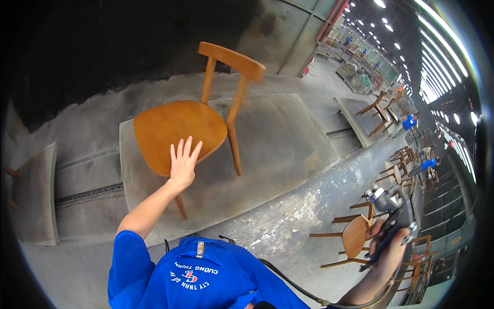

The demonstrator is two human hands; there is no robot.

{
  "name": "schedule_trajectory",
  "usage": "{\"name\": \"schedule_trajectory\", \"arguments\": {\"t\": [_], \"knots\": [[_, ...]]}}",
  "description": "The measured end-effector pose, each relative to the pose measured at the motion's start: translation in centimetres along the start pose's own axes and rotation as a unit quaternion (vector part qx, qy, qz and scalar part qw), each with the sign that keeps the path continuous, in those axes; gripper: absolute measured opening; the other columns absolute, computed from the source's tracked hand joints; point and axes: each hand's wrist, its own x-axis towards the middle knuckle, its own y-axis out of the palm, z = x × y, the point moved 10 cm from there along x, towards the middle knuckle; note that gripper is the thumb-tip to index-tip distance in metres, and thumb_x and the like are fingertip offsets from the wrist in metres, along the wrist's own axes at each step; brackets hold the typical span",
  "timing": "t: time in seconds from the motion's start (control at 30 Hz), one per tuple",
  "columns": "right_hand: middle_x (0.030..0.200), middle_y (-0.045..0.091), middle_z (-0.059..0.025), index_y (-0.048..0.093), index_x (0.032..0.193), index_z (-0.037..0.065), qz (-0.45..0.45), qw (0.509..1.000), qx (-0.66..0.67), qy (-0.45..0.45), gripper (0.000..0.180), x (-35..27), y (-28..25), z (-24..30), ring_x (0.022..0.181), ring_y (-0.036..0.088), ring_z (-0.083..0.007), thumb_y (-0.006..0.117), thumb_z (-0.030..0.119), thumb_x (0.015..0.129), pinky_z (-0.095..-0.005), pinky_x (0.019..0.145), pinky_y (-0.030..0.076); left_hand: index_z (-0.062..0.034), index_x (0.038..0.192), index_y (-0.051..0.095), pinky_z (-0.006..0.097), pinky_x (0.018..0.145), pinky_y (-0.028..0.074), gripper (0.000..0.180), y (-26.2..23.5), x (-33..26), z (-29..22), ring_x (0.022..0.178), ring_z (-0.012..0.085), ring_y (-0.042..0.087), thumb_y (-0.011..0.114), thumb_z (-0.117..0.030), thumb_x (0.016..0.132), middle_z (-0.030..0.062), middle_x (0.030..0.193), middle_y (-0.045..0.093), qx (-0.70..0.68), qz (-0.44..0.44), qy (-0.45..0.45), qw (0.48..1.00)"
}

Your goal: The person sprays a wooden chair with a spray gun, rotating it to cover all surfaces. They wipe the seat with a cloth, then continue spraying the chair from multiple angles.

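A brown wooden chair with a rounded seat and a curved backrest stands upright on a flat grey board. My left hand lies over the near edge of its seat with the fingers spread, holding nothing. Out to the right, away from the chair, my right hand is wrapped round the dark handle of a spray gun with a silver metal head. A dark hose runs from the right forearm side across my front.
The grey board lies over a floor track with a chain. Another board is at the left, and a further one carries chairs. A lighter chair lies near my right hand. People in blue work farther off.
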Motion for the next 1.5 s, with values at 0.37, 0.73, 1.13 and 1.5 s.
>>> {"name": "schedule_trajectory", "arguments": {"t": [0.37, 0.73, 1.13, 1.5], "knots": [[0.085, 0.057, -0.0111, 0.053, 0.1, -0.001, 0.047, 0.989, 0.118, -0.07, 0.076, -1.3, 7.1, -2.6, 0.075, 0.061, -0.0204, 0.046, 0.074, 0.091, -0.0191, 0.044, 0.038, -0.0114, 0.154, 0.033, 0.057, 0.121, 0.018, 0.077, -3.8, 7.6, 6.8, 0.148, 0.0385, 0.025, 0.068, -0.027, 0.088, 0.0182, 0.158, 0.029, 0.025, -0.064, -0.023, 0.997], [0.08, 0.058, -0.0131, 0.046, 0.09, 0.001, 0.031, 0.992, 0.118, -0.023, 0.076, -1.0, 11.6, -3.6, 0.069, 0.063, -0.0236, 0.051, 0.076, 0.087, -0.0218, 0.042, 0.039, -0.0064, 0.151, 0.036, 0.055, 0.121, 0.019, 0.071, -3.8, 10.5, 11.8, 0.147, 0.0406, 0.027, 0.057, -0.046, 0.097, 0.0213, 0.157, 0.032, -0.029, -0.155, -0.123, 0.98], [0.076, 0.066, -0.008, 0.06, 0.104, 0.0, 0.065, 0.977, -0.033, 0.199, 0.052, -4.1, 13.6, -16.4, 0.047, 0.046, -0.0038, 0.05, 0.05, 0.104, -0.0198, 0.04, 0.034, -0.0093, 0.151, 0.04, 0.056, 0.12, 0.02, 0.069, -2.9, 12.7, 15.5, 0.148, 0.0438, 0.026, 0.041, -0.057, 0.101, 0.0228, 0.158, 0.032, -0.02, -0.18, -0.173, 0.968], [0.079, 0.065, -0.0075, 0.058, 0.107, 0.002, 0.108, 0.95, 0.023, 0.293, 0.055, 9.1, 5.1, -29.8, 0.062, 0.059, -0.0087, 0.046, 0.055, 0.103, -0.0198, 0.042, 0.037, -0.0076, 0.141, 0.054, 0.053, 0.115, 0.03, 0.062, -3.3, 11.1, 19.6, 0.141, 0.0351, 0.04, 0.038, -0.052, 0.1, 0.0194, 0.15, 0.047, 0.087, -0.219, -0.398, 0.886]]}}
